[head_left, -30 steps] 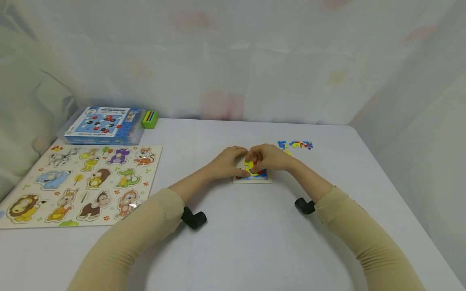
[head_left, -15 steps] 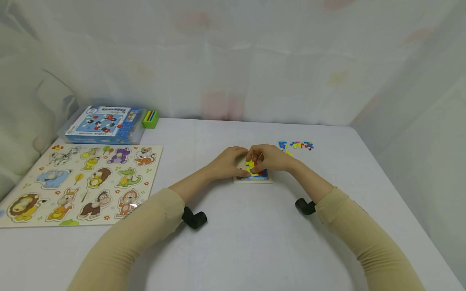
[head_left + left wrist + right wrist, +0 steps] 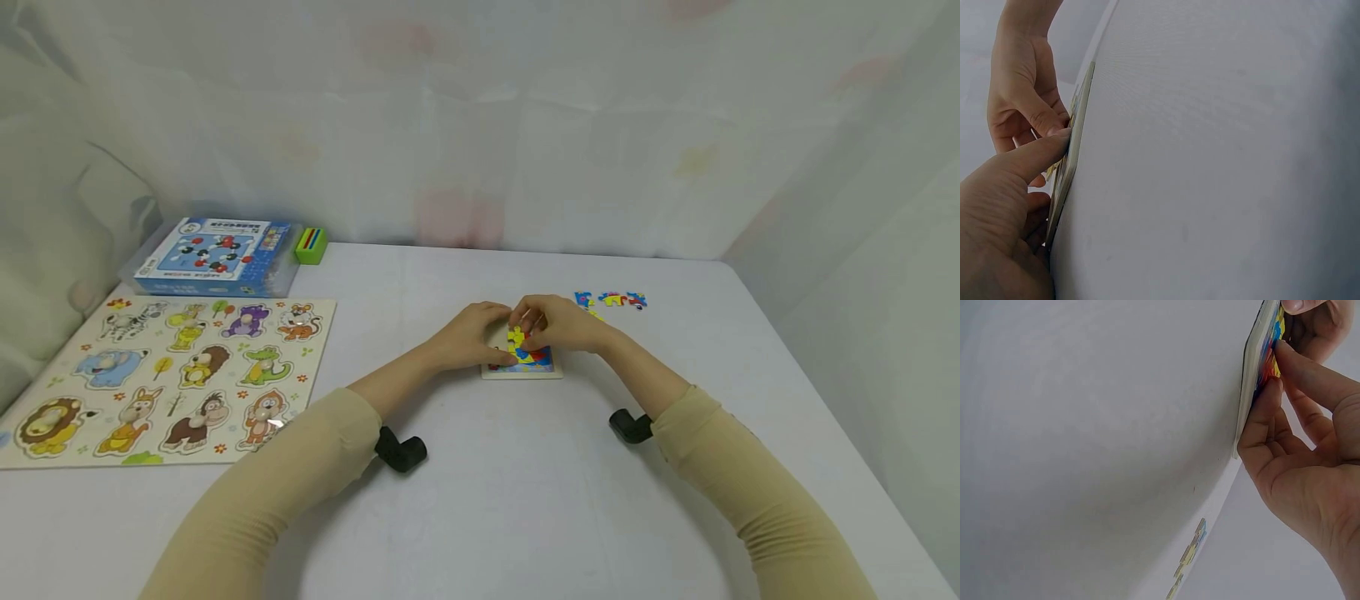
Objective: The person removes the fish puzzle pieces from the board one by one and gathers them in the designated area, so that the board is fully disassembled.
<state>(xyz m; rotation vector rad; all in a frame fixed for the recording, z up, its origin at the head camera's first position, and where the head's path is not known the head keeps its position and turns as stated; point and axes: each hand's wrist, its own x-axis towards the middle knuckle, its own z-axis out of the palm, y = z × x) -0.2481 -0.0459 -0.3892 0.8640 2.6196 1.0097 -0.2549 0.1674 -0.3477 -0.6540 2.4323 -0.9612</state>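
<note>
A small wooden jigsaw tray (image 3: 521, 375) with a pale rim lies flat on the table, holding red, yellow and blue pieces. My left hand (image 3: 471, 335) grips its left side, thumb on the front left corner and fingers at the far edge. Over the tray, my right hand (image 3: 561, 323) pinches a yellow puzzle piece (image 3: 516, 340) between thumb and fingers. The right wrist view shows the right thumb and forefinger (image 3: 1267, 400) at the picture surface. Both hands hide part of the tray, so how the piece sits is unclear.
Several loose puzzle pieces (image 3: 613, 298) lie to the right behind my right hand. On the left lies a large animal peg board (image 3: 168, 367). Behind it are a blue molecule-model box (image 3: 210, 254) and a green block (image 3: 311, 247). A patterned curtain (image 3: 465, 125) hangs along the back.
My right hand has shifted slightly up and its thumb has moved back, so more of the yellow piece shows. My left hand stays in place on the tray.
</note>
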